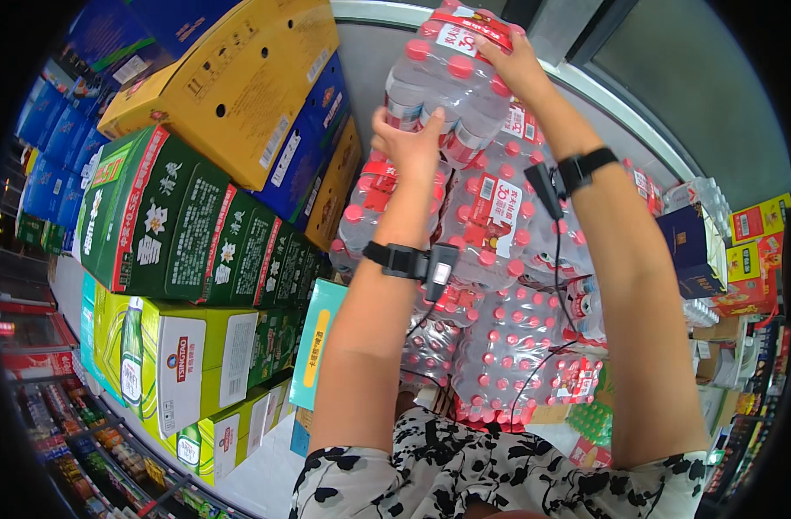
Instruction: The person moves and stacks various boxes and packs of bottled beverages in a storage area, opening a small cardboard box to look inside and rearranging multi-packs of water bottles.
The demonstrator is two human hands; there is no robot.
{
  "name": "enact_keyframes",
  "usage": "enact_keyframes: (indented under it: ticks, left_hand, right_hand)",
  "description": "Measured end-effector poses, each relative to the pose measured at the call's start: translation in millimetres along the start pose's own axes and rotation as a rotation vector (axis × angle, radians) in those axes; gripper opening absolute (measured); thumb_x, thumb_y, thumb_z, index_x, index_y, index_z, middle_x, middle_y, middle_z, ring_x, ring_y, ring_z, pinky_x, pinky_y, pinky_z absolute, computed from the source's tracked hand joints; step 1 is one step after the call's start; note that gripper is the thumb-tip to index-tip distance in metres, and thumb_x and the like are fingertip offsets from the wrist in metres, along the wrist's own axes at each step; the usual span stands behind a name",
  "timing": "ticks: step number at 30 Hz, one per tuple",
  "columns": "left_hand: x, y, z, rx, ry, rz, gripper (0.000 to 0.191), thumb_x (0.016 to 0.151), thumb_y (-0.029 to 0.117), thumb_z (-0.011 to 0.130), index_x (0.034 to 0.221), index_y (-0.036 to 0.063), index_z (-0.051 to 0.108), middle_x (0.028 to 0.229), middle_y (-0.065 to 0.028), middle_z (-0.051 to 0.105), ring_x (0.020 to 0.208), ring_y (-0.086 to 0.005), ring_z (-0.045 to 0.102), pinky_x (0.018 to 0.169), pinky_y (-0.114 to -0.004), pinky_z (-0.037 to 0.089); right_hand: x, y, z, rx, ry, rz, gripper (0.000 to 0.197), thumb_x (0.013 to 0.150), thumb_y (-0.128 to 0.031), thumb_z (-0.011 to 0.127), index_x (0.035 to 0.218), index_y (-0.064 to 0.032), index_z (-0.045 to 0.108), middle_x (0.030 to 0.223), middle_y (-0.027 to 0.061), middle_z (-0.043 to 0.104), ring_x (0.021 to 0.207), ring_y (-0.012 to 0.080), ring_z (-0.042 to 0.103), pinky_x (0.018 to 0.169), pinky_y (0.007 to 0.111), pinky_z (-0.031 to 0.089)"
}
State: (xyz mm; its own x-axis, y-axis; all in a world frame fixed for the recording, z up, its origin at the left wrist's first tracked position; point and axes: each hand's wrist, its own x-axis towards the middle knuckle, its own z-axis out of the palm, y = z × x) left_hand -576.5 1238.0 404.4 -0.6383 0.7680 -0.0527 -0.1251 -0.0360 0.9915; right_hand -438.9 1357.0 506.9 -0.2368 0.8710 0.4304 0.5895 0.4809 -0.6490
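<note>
Both my hands are on a shrink-wrapped pack of water bottles with red caps, high up at the top of the picture. My left hand grips the near lower side of the pack, fingers spread over the film. At its upper right, my right hand holds the top edge by the red and white label. Below the held pack lie more shrink-wrapped water packs, piled on one another. Each wrist wears a black strap with a small device and a cable.
At left stand stacked green beer cartons, yellow and blue boxes and Tsingtao cartons. A teal box rises beside my left forearm. A dark blue box is at right. Grey wall panels stand behind the packs.
</note>
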Motion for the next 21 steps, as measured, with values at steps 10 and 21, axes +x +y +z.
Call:
enact_keyframes:
  ticks: [10,21]
  left_hand:
    - [64,-28,-4,-0.015,-0.573,0.279,0.099,0.065,0.014,0.079,0.138,-0.0016,0.013,0.128,-0.0181,0.042,0.114,-0.0225,0.045,0.093,-0.033,0.040]
    - [91,-12,59,0.019,-0.537,0.311,0.084,0.067,0.014,0.079,0.131,-0.0019,0.028,0.120,-0.0141,0.050,0.108,-0.0200,0.049,0.092,-0.031,0.039]
  right_hand:
    - [-138,8,56,0.313,0.186,0.166,0.096,0.068,-0.026,0.077,0.135,0.0057,0.016,0.129,0.0216,0.044,0.119,0.0311,0.046,0.098,0.034,0.037]
    - [-65,83,57,0.220,0.207,0.234,0.092,0.064,-0.023,0.076,0.133,0.0085,0.024,0.132,0.0273,0.038,0.120,0.0361,0.043,0.098,0.037,0.038]
